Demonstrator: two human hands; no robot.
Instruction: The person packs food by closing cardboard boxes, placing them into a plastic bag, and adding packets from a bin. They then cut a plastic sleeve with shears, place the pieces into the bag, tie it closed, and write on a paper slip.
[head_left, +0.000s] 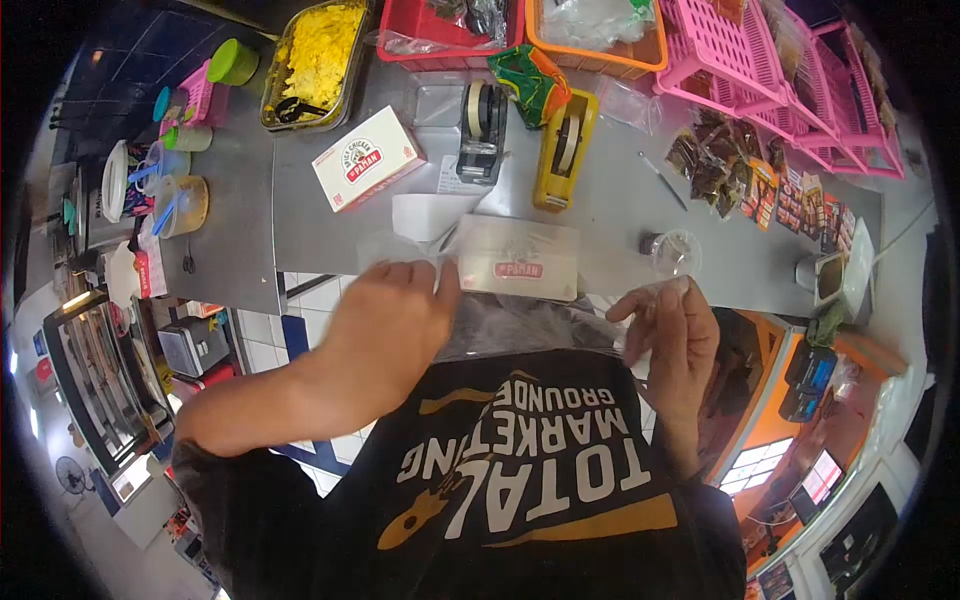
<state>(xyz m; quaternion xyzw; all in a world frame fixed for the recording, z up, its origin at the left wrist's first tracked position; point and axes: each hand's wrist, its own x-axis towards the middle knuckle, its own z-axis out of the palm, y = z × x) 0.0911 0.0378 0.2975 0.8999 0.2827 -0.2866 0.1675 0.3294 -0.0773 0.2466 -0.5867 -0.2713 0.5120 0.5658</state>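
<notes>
- We hold the edge of the clear plastic (500, 325) in a narrow pinch with our right hand (675, 310).
- Our left hand (400, 300) is bent at the plastic's other side; it is blurred, so we cannot tell whether its fingers close on it.
- Between our hands lies the white box (535, 280), its red print showing through the plastic.
- To handle this well, we do best to keep both hands level, pulling gently and evenly so the plastic lies without creases (thin film tears easily).
- Just beyond our right hand stands a clear cup (677, 253); we should keep our knuckles off it.
</notes>
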